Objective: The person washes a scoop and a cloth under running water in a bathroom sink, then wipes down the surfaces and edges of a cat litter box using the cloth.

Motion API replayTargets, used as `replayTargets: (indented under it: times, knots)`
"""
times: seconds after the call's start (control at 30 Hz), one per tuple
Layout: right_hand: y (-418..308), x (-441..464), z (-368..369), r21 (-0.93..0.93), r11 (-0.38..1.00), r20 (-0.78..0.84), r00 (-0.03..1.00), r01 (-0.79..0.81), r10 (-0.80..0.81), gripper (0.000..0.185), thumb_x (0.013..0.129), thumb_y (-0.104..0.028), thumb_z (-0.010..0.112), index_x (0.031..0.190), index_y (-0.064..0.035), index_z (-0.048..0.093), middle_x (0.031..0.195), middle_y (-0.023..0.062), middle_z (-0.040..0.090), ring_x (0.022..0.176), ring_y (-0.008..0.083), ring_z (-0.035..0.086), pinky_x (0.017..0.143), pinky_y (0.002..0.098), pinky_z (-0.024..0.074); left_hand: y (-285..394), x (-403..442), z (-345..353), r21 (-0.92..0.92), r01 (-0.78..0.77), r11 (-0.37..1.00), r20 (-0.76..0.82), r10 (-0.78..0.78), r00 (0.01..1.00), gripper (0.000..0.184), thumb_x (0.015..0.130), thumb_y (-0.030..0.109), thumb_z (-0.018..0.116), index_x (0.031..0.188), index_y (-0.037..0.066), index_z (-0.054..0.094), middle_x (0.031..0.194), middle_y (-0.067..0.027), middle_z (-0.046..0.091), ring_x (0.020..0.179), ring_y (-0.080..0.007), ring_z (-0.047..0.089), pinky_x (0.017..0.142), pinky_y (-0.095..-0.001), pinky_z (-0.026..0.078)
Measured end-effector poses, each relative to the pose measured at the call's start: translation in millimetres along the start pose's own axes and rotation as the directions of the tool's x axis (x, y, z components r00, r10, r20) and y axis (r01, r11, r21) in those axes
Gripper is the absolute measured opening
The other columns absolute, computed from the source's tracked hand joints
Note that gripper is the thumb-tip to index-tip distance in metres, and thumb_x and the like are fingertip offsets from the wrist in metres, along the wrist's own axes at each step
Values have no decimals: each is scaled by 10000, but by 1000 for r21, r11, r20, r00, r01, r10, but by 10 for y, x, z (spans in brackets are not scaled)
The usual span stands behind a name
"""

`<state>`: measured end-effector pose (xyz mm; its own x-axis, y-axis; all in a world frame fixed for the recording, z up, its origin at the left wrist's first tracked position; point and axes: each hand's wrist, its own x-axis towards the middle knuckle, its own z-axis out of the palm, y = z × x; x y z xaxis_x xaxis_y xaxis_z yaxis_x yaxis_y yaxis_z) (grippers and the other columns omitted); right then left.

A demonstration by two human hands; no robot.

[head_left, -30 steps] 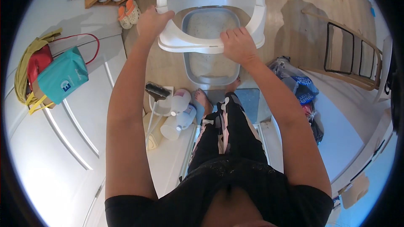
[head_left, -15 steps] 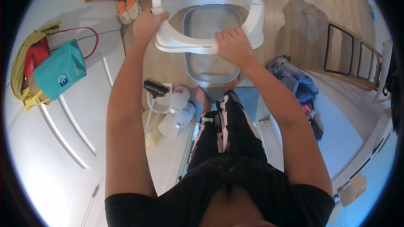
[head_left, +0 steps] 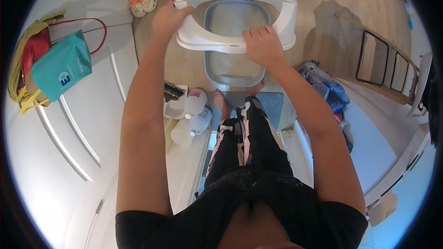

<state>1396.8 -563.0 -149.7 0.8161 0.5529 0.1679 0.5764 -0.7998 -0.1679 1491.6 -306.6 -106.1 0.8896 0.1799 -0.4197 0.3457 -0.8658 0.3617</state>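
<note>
A large white plastic litter box hood [head_left: 210,42] with a wide oval opening is held out in front of me at the top of the view. My left hand [head_left: 170,18] grips its left side, thumb over the rim. The fingers of my right hand [head_left: 264,45] curl over the near rim, right of the middle. Through the opening and below the rim shows a grey litter tray [head_left: 233,71], standing on the wooden floor close to my feet. The hood appears to be above the tray, apart from it. Its far end is cut off by the frame.
White jugs [head_left: 196,102] and a brush [head_left: 173,90] stand left of my feet, on a blue-grey mat [head_left: 271,108]. Bags [head_left: 62,67] hang on the left door. Plastic bags [head_left: 330,90] lie at right, near a folded wooden rack [head_left: 392,60]. Orange-lined clogs [head_left: 144,1] sit upper left.
The hood and both hands have shifted slightly up and right in the view. Much of the scene has shifted too, so my head has moved a little. Both grips stay the same.
</note>
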Motion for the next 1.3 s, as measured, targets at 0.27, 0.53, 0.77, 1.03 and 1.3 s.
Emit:
replayTargets:
  times: [0.27,0.53,0.77,1.03,1.3]
  knots:
    - [-162,-277,258,22,999,173,985,-25,21,195,705,-220,592,856,-98,571,809,48,587,809,212,568,758,351,388,-237,-48,306,252,-31,967,109,4,994,703,691,512,634,1170,17,491,972,-139,660,906,-288,642,796,-412,492]
    - [-857,-928,624,156,981,423,905,-112,36,488,634,-369,721,1000,-77,581,939,85,577,938,238,545,834,372,386,-1050,-638,799,352,-152,923,192,88,977,932,654,558,680,1329,18,332,1136,-170,601,1003,-298,614,829,-412,483]
    - [-1206,-1706,1484,130,919,733,660,-372,164,515,728,-298,677,1179,-87,546,1077,118,584,1089,297,525,915,437,393,-1769,-1254,1619,97,-120,988,317,84,945,1015,629,510,732,1393,44,252,1183,-163,576,1029,-303,599,833,-393,481]
    - [-1497,-2204,2583,2,900,874,438,-436,211,603,739,-213,626,1300,-78,453,1182,146,560,1145,304,500,971,453,367,-2667,-1521,2172,-35,184,982,371,-158,915,680,695,420,661,1265,87,498,990,-166,646,924,-292,631,814,-386,475]
    - [-1665,-2907,3117,7,887,750,589,-462,300,538,763,-318,635,1210,-36,534,1253,157,519,1203,321,452,1025,437,323,-3415,-1718,2855,-150,306,940,340,-242,909,431,794,372,568,1145,123,602,845,-75,683,758,-209,658,704,-333,483]
